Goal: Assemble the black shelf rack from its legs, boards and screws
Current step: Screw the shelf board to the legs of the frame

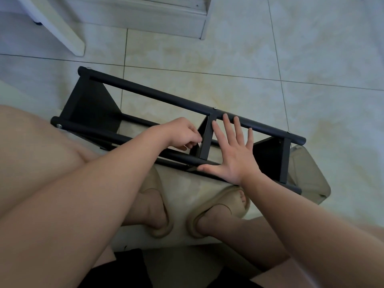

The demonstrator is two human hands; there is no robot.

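Note:
The black shelf rack (158, 94) lies on its side on the tiled floor in front of my feet, its round legs running from upper left to lower right. Three black boards sit between the legs: one at the left end (89, 107), one in the middle (206, 140), one at the right end (270, 156). My left hand (182, 134) has its fingers curled beside the middle board; whether they pinch something small is hidden. My right hand (234, 150) is spread flat with straight fingers, reaching across the near and far legs just right of the middle board. Silver screw heads (215, 108) show on the far leg.
A beige cloth bin (307, 183) sits under the rack's right end. White furniture (145, 15) stands at the top, with a white leg (62, 32) slanting at the upper left. My feet in beige slippers (220, 210) rest close under the rack.

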